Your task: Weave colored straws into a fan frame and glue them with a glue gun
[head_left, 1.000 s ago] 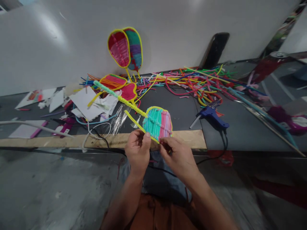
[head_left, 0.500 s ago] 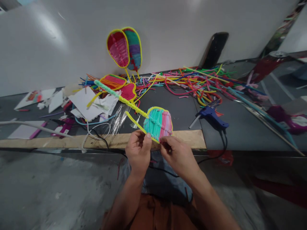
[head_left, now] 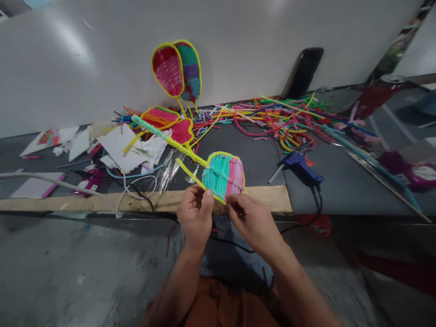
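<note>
A small fan made of pipe cleaners (head_left: pixel 223 175), teal on one side and pink and lilac on the other with a yellow rim, is held over the table's front edge. Its twisted yellow-and-mint handle points away to the upper left. A loose yellow pipe cleaner end (head_left: pixel 190 173) sticks out along the rim's lower side. My left hand (head_left: pixel 195 211) pinches this yellow strip at the rim between thumb and fingers. My right hand (head_left: pixel 250 218) is closed on the rim's near edge, its fingertips close to the left thumb.
Finished fans (head_left: pixel 168 70) lean on the white panel, and further yellow-edged pieces (head_left: pixel 160 117) lie below them. Loose pipe cleaners (head_left: pixel 272 113) are heaped along the back. A blue glue gun (head_left: pixel 299 167) lies to the right, its cable hanging off the edge. A phone (head_left: pixel 304 70) leans behind; a can (head_left: pixel 381 93) stands far right.
The fan and my left hand have shifted very slightly left. Both hands keep their hold, and the things on the table stay where they were.
</note>
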The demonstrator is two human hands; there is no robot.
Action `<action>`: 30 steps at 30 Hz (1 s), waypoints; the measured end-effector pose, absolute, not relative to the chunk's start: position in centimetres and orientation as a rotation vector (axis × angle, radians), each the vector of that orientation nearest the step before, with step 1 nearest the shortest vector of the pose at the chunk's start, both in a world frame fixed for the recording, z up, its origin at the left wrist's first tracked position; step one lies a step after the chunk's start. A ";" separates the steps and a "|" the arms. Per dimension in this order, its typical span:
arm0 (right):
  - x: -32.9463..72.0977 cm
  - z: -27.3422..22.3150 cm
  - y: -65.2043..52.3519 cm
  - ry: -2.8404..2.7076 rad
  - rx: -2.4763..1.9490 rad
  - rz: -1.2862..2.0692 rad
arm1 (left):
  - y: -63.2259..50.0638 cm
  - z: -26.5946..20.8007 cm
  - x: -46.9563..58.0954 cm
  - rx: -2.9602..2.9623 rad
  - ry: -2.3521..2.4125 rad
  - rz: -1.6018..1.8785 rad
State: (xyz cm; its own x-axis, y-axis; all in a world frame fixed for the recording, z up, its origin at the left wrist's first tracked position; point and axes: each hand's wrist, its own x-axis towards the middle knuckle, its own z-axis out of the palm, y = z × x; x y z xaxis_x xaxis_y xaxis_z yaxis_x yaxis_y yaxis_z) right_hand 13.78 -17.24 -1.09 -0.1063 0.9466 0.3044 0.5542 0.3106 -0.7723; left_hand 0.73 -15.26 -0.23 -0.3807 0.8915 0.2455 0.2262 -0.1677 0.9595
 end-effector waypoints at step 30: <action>30.6 0.7 -16.6 -1.530 -1.824 -0.322 | -9.9 -0.3 -5.9 0.813 0.996 0.720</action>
